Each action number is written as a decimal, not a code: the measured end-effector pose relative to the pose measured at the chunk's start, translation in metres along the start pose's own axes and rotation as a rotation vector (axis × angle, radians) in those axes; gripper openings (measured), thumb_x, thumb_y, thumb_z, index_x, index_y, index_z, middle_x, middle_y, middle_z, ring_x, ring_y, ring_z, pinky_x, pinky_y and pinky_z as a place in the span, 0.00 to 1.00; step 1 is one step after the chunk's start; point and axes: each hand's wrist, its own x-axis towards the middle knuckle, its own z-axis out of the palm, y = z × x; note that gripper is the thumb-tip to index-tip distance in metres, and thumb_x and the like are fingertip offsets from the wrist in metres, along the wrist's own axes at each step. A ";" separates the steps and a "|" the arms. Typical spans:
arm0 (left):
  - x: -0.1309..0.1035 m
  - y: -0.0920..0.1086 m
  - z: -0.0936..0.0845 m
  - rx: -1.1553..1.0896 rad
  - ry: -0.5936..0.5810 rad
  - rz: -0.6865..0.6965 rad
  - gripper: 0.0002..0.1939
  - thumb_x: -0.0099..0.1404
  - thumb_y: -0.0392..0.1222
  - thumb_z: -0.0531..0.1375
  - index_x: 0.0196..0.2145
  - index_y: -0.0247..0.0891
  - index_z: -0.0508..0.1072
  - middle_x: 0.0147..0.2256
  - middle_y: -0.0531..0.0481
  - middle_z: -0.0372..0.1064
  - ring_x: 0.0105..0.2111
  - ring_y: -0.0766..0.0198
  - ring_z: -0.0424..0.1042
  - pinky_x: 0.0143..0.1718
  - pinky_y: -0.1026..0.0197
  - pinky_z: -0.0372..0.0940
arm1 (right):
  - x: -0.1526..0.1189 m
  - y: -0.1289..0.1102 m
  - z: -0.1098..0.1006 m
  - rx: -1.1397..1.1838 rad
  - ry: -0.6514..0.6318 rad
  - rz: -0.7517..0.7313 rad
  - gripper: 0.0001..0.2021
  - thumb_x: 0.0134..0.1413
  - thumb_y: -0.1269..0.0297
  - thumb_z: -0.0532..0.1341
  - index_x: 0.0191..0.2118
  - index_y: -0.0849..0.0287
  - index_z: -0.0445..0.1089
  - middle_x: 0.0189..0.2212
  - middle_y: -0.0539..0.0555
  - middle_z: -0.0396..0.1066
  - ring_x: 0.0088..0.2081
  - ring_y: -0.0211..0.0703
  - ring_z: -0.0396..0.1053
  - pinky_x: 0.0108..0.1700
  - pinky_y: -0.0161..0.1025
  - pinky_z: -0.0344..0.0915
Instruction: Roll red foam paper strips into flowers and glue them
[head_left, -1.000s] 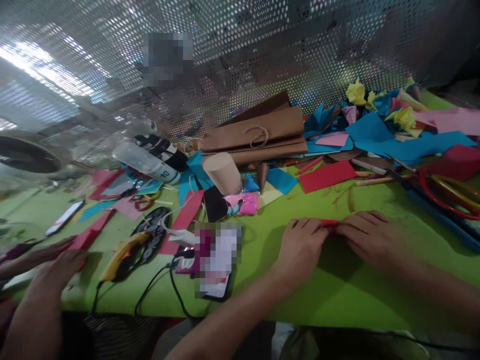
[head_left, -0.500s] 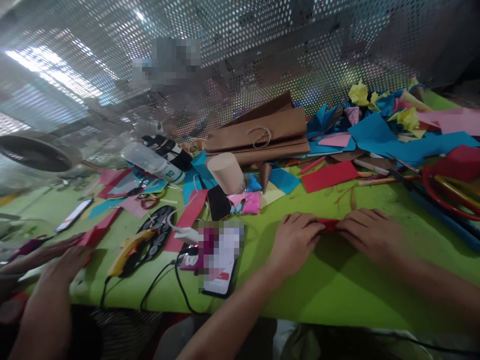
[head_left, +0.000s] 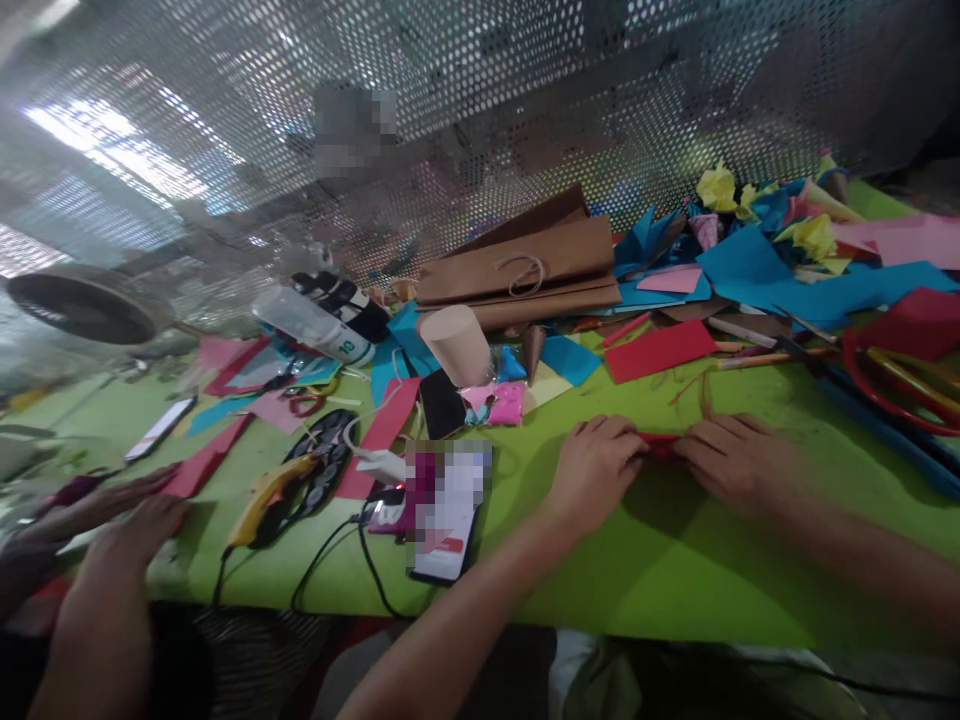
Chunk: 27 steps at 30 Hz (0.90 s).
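Grip, left hand [head_left: 596,470]: fingers closed on the left end of a narrow red strip [head_left: 660,446], seemingly paper. Grip, right hand [head_left: 735,460]: fingers closed on the right end of the same strip. Strip held level between the two hands, low over the lime-green surface [head_left: 607,590], its middle exposed; contact with the surface cannot be told.

Beyond the hands: one flat red paper rectangle [head_left: 660,352]; one dark brown paper cone [head_left: 533,354], upright; one cream cylinder [head_left: 454,345], tilted; one bright pink item in clear plastic [head_left: 506,403], just beside the cylinder's base. Behind these: one folded bundle of brown paper [head_left: 555,258], a loop of pale twine [head_left: 525,272] on its front.

Far right: scissors with large red looped handles [head_left: 857,375]; blue paper sheets [head_left: 780,275]; crumpled yellow paper [head_left: 716,187].

Left of the left hand: one dark-edged phone [head_left: 450,510], screen partly pixelated; one yellow and black corded hand tool [head_left: 270,492], lying against a black oval tray [head_left: 319,450]; one translucent bottle marked "10" [head_left: 315,325], leaning.

Far left: a co-worker's hands [head_left: 139,530], at a long pinkish-red paper strip [head_left: 208,460]. Rear: perforated grey screen [head_left: 480,110].
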 end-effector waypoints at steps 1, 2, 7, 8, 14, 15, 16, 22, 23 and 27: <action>0.000 0.001 -0.001 0.015 -0.004 0.000 0.07 0.72 0.38 0.63 0.45 0.43 0.80 0.48 0.50 0.78 0.49 0.57 0.75 0.49 0.51 0.66 | 0.001 0.000 0.000 -0.006 -0.003 -0.003 0.10 0.68 0.75 0.58 0.41 0.58 0.76 0.31 0.52 0.74 0.35 0.47 0.69 0.42 0.44 0.57; 0.000 0.002 -0.001 0.034 -0.005 0.005 0.08 0.72 0.38 0.63 0.47 0.43 0.79 0.48 0.51 0.78 0.49 0.56 0.75 0.49 0.51 0.66 | 0.001 0.000 0.000 -0.012 -0.005 -0.003 0.10 0.68 0.75 0.58 0.40 0.58 0.76 0.31 0.52 0.74 0.35 0.47 0.69 0.42 0.44 0.57; -0.002 0.008 0.000 0.203 0.029 0.103 0.14 0.75 0.35 0.57 0.53 0.44 0.76 0.49 0.49 0.78 0.48 0.56 0.74 0.49 0.50 0.64 | 0.004 0.001 0.000 -0.032 -0.008 0.000 0.12 0.66 0.77 0.56 0.37 0.58 0.74 0.30 0.53 0.71 0.35 0.48 0.68 0.42 0.45 0.57; -0.001 0.009 0.001 0.234 0.033 0.126 0.12 0.75 0.35 0.56 0.51 0.43 0.76 0.48 0.48 0.78 0.48 0.56 0.74 0.49 0.51 0.64 | 0.004 0.002 0.000 -0.027 -0.007 -0.001 0.12 0.66 0.77 0.55 0.38 0.58 0.75 0.30 0.53 0.71 0.35 0.48 0.68 0.42 0.45 0.57; 0.005 0.006 0.005 0.295 0.025 0.215 0.08 0.75 0.35 0.57 0.44 0.38 0.77 0.39 0.48 0.77 0.43 0.57 0.75 0.47 0.53 0.64 | -0.003 0.006 0.005 0.030 -0.016 0.043 0.11 0.66 0.75 0.57 0.44 0.55 0.76 0.34 0.52 0.77 0.36 0.47 0.71 0.42 0.44 0.58; 0.006 0.005 0.005 0.293 0.026 0.215 0.08 0.75 0.35 0.56 0.44 0.38 0.77 0.38 0.48 0.77 0.43 0.57 0.75 0.47 0.53 0.64 | -0.005 0.006 0.006 0.031 -0.016 0.057 0.12 0.65 0.74 0.57 0.46 0.55 0.76 0.35 0.52 0.78 0.37 0.48 0.72 0.43 0.45 0.59; 0.007 0.004 0.005 0.285 0.023 0.211 0.09 0.75 0.34 0.56 0.43 0.38 0.77 0.38 0.48 0.77 0.43 0.57 0.75 0.47 0.53 0.65 | -0.007 0.006 0.007 0.032 -0.016 0.067 0.14 0.64 0.75 0.58 0.49 0.55 0.76 0.37 0.53 0.79 0.38 0.49 0.72 0.44 0.45 0.60; 0.010 -0.002 0.005 0.153 0.003 0.159 0.11 0.74 0.34 0.57 0.47 0.39 0.80 0.41 0.47 0.79 0.45 0.56 0.76 0.48 0.53 0.69 | -0.007 0.005 0.005 0.040 -0.026 0.056 0.13 0.63 0.76 0.59 0.48 0.56 0.75 0.39 0.53 0.79 0.39 0.50 0.73 0.44 0.46 0.61; 0.010 -0.004 0.004 0.119 0.003 0.147 0.11 0.74 0.35 0.58 0.47 0.40 0.80 0.41 0.47 0.79 0.45 0.56 0.76 0.48 0.53 0.69 | -0.005 0.005 0.005 0.034 -0.025 0.053 0.12 0.64 0.76 0.58 0.47 0.56 0.75 0.37 0.53 0.79 0.38 0.49 0.73 0.43 0.46 0.60; 0.011 -0.010 0.002 -0.032 0.011 0.106 0.13 0.73 0.36 0.61 0.52 0.40 0.79 0.44 0.47 0.80 0.47 0.56 0.76 0.49 0.54 0.71 | 0.001 0.006 0.004 0.023 -0.052 0.076 0.08 0.68 0.72 0.58 0.43 0.57 0.75 0.34 0.52 0.76 0.36 0.48 0.72 0.41 0.45 0.58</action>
